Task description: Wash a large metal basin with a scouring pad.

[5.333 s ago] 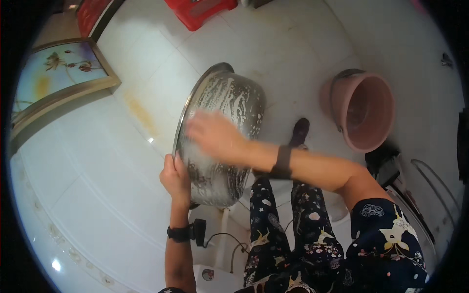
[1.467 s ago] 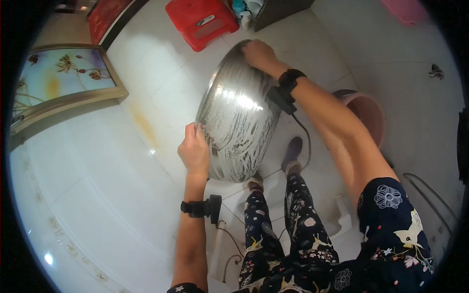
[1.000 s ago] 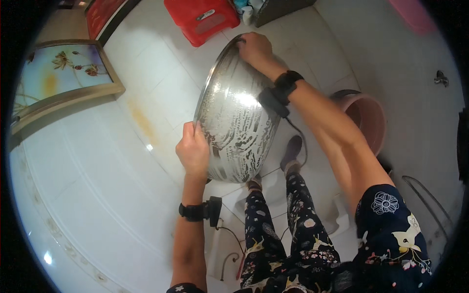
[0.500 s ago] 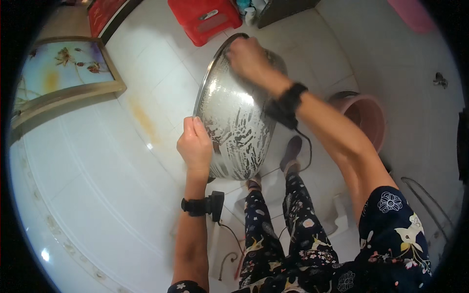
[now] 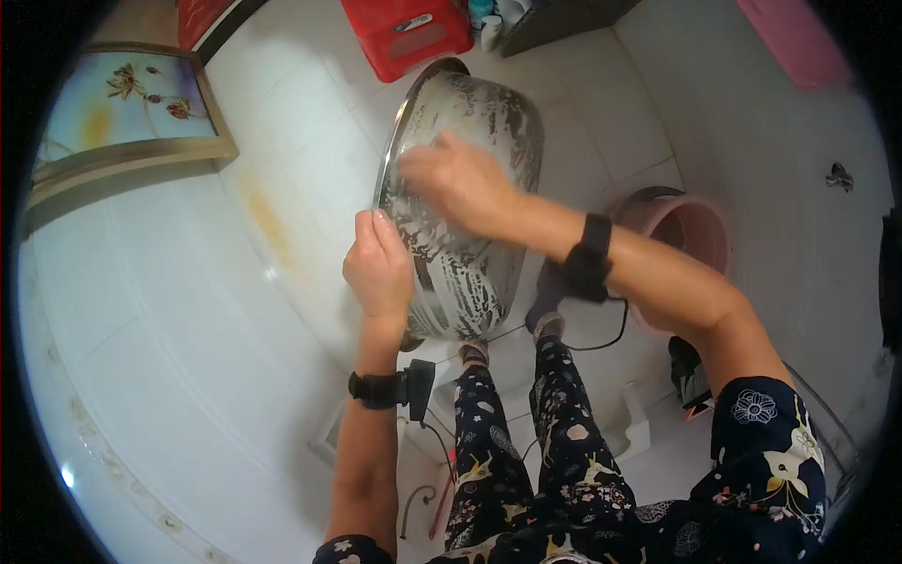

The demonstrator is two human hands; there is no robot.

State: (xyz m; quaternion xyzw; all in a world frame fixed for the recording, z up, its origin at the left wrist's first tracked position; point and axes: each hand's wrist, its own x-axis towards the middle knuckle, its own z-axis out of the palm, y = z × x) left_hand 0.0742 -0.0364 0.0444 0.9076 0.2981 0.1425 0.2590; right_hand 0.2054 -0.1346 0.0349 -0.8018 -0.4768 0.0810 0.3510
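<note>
A large shiny metal basin (image 5: 465, 282) is held tilted on its side in front of me, its outer wall streaked with white suds. My left hand (image 5: 378, 268) is closed round its rim at the left side, thumb on the near face. My right hand (image 5: 460, 183) presses against the sudsy wall near the rim, fingers curled and slightly blurred. Whatever those fingers may hold is hidden. Both wrists wear black straps with small devices and cables.
A red plastic stool (image 5: 409, 38) stands at the back, beside small bottles (image 5: 490, 33). On the right are a pink bucket (image 5: 709, 230) and a wall tap (image 5: 839, 177). A framed flower picture (image 5: 132, 103) hangs at the left. My feet stand on white tiles below the basin.
My right hand has slid from the basin's top edge down and toward me along its wall. More suds streak the upper part; my left hand keeps its hold on the rim.
</note>
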